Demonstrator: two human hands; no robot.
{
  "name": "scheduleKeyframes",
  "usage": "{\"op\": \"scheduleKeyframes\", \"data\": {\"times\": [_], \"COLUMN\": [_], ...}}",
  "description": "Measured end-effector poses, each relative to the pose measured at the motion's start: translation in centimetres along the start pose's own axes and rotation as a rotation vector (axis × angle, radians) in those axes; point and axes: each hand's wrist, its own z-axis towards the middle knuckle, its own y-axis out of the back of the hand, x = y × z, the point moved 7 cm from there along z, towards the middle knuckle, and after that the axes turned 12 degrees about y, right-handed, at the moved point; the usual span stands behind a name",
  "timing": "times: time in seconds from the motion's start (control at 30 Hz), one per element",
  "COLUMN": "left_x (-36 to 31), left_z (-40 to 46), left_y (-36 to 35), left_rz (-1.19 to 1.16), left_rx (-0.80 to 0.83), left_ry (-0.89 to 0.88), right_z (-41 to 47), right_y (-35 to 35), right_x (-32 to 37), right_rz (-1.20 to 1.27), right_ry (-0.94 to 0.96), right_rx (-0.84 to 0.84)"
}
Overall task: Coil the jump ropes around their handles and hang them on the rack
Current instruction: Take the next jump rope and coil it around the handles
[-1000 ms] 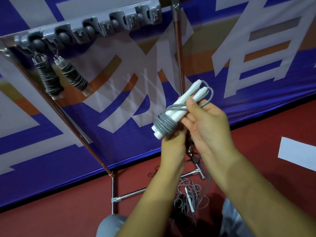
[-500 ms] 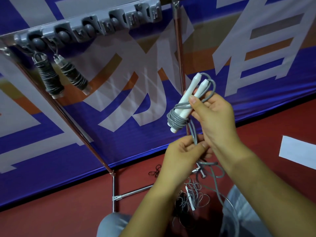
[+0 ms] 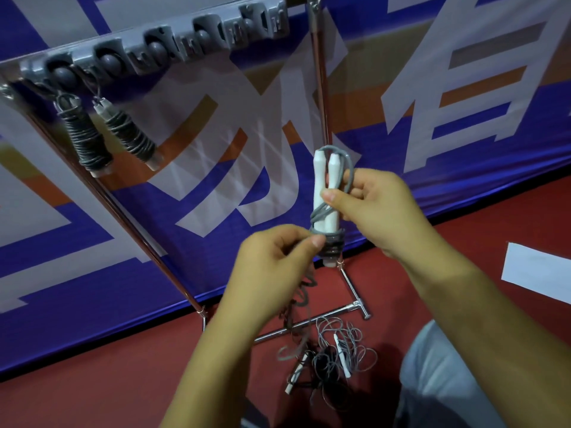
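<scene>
The right hand (image 3: 375, 208) is clamping the upright white handles (image 3: 324, 193) while the left hand (image 3: 278, 257) is pinching the grey rope (image 3: 330, 245); if tension's slipping, the coils are probably unravelling

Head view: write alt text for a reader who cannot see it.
Two hands coil a grey rope around a pair of upright white handles: the right hand pinches the handles, the left hand pinches the rope near the coil. Two coiled ropes hang from a grey rack at upper left; loose ropes lie on the red floor.
</scene>
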Motion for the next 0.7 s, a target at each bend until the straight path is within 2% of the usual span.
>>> {"op": "scheduleKeyframes", "data": {"times": [0.13, 0.27, 0.37, 0.53, 0.7], "left_x": [-0.5, 0.0, 0.2, 0.6, -0.5], "left_z": [0.4, 0.6, 0.6, 0.1, 0.0], "left_y": [1.4, 2.5, 2.7, 1.7, 1.7], "left_rz": [0.094, 0.059, 0.095, 0.257, 0.474], "left_rx": [-0.051, -0.079, -0.076, 0.049, -0.064], "left_ry": [-0.050, -0.065, -0.094, -0.237, -0.483], "right_z": [-0.1, -0.2, -0.9, -0.8, -1.2], "right_y": [-0.8, -1.3, -1.6, -0.7, -1.2], "right_x": [0.3, 0.2, 0.2, -0.2, -0.3], "right_rz": [-0.049, -0.014, 0.186, 0.321, 0.323], "right_ry": [-0.012, -0.042, -0.140, -0.215, -0.258], "right_rx": [0.153, 0.260, 0.285, 0.247, 0.251]}}
